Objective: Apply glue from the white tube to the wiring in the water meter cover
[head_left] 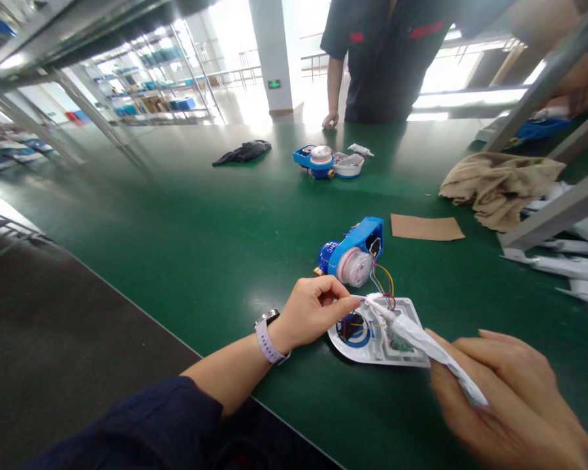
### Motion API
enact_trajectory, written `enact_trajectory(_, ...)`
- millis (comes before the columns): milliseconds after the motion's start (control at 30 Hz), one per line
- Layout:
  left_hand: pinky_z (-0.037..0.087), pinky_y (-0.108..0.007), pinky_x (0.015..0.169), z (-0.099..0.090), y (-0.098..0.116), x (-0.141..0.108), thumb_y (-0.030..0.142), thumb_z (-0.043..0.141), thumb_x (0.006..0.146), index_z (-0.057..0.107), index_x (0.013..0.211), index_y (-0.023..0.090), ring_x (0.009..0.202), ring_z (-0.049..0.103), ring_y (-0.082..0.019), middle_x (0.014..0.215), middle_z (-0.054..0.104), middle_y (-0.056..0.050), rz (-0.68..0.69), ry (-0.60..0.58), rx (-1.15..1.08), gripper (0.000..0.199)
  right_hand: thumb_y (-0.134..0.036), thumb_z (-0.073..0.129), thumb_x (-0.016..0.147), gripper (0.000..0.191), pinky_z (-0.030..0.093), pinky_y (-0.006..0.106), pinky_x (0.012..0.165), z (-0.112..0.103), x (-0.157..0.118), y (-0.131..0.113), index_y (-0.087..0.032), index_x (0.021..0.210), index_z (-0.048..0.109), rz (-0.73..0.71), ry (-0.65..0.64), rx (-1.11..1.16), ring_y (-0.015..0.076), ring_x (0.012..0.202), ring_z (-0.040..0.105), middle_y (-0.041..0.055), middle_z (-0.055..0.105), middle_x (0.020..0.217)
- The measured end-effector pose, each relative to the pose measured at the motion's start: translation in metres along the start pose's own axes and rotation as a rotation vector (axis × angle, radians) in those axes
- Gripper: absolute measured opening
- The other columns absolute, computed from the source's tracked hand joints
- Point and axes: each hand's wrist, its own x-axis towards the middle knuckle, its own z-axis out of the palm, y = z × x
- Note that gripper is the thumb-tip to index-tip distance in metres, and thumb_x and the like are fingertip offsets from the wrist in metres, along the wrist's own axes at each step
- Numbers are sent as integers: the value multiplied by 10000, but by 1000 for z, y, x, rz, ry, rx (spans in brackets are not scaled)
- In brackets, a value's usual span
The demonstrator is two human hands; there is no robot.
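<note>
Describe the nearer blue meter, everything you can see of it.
The blue meter lies tilted on the green table. Its bright blue housing looks like plastic, with a cavity at one end; a darker blue body with pale lettering sits behind. A clear, rounded cap faces the person, and a brass-coloured end shows at left. Thin coloured wires link it to the white cover. Whether the left hand touches it is unclear.

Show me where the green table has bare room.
Bare: left of the nearer blue clear-domed meter, up to the crumpled black cloth; also nearside of brown cardboard. Crowded: around the white plastic housing, with coloured wires, left hand and right hand.
</note>
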Motion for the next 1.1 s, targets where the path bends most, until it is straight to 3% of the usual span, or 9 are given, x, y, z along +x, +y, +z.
enact_trajectory(200,397,-215,534,-1,-1,4,364,691,766,573,656,141,513,522,-80,562,611,0,-155,-80,-321,275,-9,739,694,246,490,367,748,3,2,-2,-132,897,673,36,46,1,148,676,550,29,586,761)
enact_trajectory(433,181,-189,415,1,1,5,400,718,730,541,636,136,402,325,-14,538,589,20,-297,-109,-502,331,-43,739,713,283,487,377,773,10,0,-3,-137,975,685,-10,64,-24,167,706,576,42,619,767)
enact_trajectory(767,140,-187,407,1,2,5,380,720,725,522,631,131,391,314,-4,543,584,20,-335,-143,-555,331,-68,722,716,334,491,391,772,10,-3,2,-180,1027,671,-58,64,-91,166,677,591,29,647,763)
enact_trajectory(1100,131,-190,407,1,1,5,361,710,736,515,635,132,384,303,1,550,584,24,-353,-160,-595,317,-53,732,703,284,479,406,761,11,1,1,-127,970,675,-92,45,-86,176,671,578,53,633,749)
